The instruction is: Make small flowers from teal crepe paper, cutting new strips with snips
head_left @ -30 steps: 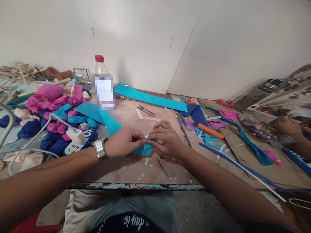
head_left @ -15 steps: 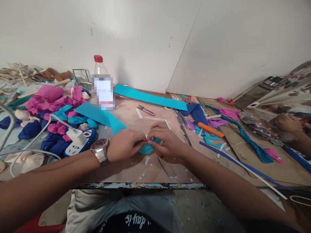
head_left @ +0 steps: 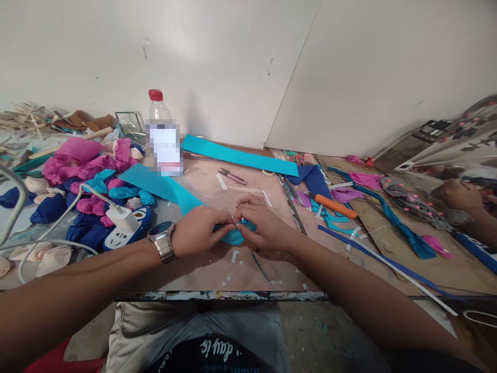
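Observation:
Both hands meet over the middle of the worktable, fingertips pinched close together. My left hand (head_left: 200,228), below a metal wristwatch, is closed on a turquoise paper strip (head_left: 171,190) whose long tail runs out to the upper left. My right hand (head_left: 262,225) pinches the gathered end of the same strip, and blue paper shows beneath and between the fingers. A thin pale sliver sticks up at the fingertips; what it is I cannot make out. Beyond the hands lie small thread snips (head_left: 233,176) and another flat turquoise strip (head_left: 236,155).
A red-capped bottle (head_left: 158,111) stands behind my left hand. To the left are a power strip (head_left: 116,238) with a plugged charger and crumpled coloured paper (head_left: 83,166). An orange utility knife (head_left: 334,206) and paper strips lie right. Another person's hand (head_left: 460,197) is at far right.
My hands stay in almost the same place, still pinching the turquoise paper. The left wrist has turned slightly, and the view has shifted a little.

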`<state>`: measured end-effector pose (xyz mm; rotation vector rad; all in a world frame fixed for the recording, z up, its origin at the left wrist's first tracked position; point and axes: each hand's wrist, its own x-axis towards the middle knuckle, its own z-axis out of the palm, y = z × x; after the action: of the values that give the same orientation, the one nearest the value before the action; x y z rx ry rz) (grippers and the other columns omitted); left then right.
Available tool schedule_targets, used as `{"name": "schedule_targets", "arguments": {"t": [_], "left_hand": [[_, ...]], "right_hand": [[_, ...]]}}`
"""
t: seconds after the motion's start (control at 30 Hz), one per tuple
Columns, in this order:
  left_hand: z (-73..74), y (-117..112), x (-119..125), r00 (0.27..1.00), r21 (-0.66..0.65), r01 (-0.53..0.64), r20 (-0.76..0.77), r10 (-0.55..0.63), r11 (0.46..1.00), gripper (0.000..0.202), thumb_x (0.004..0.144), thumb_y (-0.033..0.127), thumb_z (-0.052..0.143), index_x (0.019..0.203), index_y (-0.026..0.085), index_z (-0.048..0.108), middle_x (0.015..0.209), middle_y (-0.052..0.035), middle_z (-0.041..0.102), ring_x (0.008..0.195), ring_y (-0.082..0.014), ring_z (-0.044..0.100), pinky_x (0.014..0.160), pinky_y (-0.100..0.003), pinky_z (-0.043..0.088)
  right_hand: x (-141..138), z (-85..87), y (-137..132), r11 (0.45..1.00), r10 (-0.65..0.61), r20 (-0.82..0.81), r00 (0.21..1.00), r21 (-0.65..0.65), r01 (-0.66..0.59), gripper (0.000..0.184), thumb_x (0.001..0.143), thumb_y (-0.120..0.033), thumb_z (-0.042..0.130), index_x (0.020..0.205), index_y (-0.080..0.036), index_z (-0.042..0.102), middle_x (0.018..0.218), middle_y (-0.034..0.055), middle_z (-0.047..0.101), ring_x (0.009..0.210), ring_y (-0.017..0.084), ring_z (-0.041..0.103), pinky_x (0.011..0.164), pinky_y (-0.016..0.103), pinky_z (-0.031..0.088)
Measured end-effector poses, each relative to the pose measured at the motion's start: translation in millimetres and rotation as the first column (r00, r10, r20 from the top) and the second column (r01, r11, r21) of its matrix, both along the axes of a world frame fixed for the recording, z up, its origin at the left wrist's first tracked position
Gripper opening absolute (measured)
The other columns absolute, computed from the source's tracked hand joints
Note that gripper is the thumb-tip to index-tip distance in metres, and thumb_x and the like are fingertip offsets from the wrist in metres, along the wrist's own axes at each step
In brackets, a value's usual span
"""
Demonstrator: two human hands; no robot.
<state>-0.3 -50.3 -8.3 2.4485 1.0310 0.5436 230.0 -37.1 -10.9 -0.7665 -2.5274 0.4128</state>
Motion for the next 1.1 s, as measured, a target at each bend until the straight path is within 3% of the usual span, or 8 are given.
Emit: {"name": "schedule_targets", "arguments": {"t": [0.47,0.93,1.1], "left_hand": [[3.8,4.8,-2.5,0.999,-0.183,0.015,0.041,-0.008,0.983,0.025,0.097,0.030,0.056,0.082,0.017,0.071,0.074,-0.0001,0.071,0.064,-0.0124,0.057,0.063,-0.026,0.033],[0.9,8.2,-3.0,0.997,-0.255,0.041,0.068,-0.025,0.966,0.038,0.098,0.039,0.052,0.068,0.016,0.057,0.061,0.0022,0.054,0.058,-0.0108,0.043,0.057,-0.026,0.026],[-0.2,9.2,-3.7,0.996,-0.290,0.050,0.082,-0.028,0.956,0.037,0.097,0.040,0.053,0.069,0.016,0.058,0.061,0.0026,0.053,0.060,-0.0109,0.043,0.058,-0.026,0.028]], "right_hand": [[4.9,-0.3,4.6,0.999,-0.026,-0.079,0.997,-0.024,0.024,0.007,0.091,-0.021,0.060,0.086,-0.021,0.065,0.084,0.0048,0.067,0.099,0.024,0.056,0.092,0.042,0.043],[5.2,5.0,2.1,0.997,-0.068,-0.048,0.997,0.020,0.069,0.017,0.096,-0.030,0.060,0.083,-0.020,0.064,0.081,0.0043,0.069,0.095,0.023,0.060,0.093,0.043,0.037],[4.9,4.9,0.9,0.998,-0.051,-0.025,0.998,0.028,0.051,0.015,0.096,-0.034,0.064,0.091,-0.021,0.070,0.087,0.0047,0.072,0.096,0.023,0.061,0.094,0.043,0.037]]}}
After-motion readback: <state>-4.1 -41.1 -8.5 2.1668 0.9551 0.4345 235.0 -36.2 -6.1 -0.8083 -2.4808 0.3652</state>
